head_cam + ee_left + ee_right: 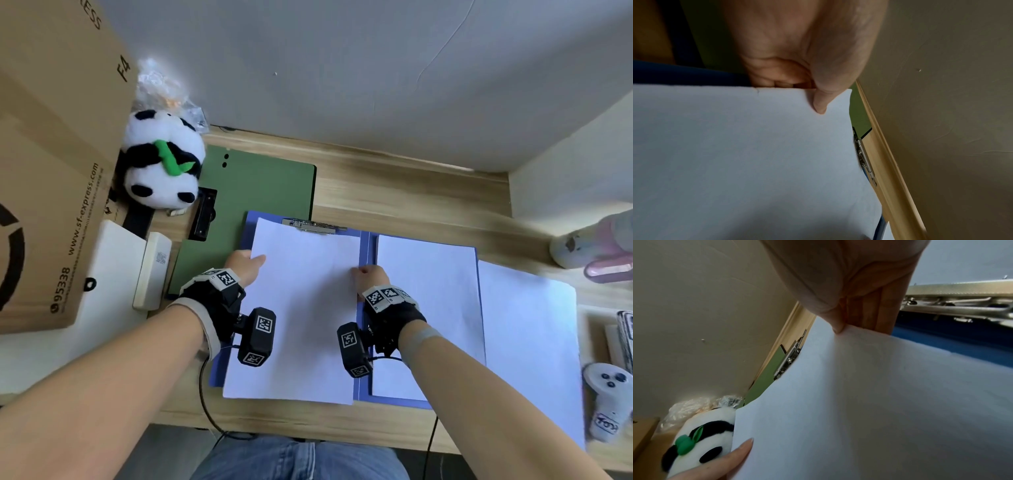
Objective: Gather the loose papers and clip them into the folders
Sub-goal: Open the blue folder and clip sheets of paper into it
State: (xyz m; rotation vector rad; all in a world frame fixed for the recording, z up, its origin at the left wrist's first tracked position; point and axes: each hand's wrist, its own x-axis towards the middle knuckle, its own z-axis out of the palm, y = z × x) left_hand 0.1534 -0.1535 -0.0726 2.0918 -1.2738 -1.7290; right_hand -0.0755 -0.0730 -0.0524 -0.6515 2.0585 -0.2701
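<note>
A blue folder (365, 246) lies open on the wooden desk, with a metal clip (313, 226) at the top of its left half. Over that half I hold a stack of white paper (301, 308). My left hand (245, 265) pinches its left edge, thumb on top, fingers underneath. My right hand (368, 274) pinches its right edge near the spine. In the left wrist view the thumb (821, 100) presses the paper (746, 154); the right wrist view shows the same grip on the paper (879, 402). More white paper (428, 308) lies on the right half. A green clipboard folder (253, 185) lies behind.
A loose white sheet (527, 342) lies right of the folder. A plush panda (161, 161) and a cardboard box (51, 154) stand at the left. A white controller (606, 401) sits at the right desk edge. The wall (342, 68) closes the back.
</note>
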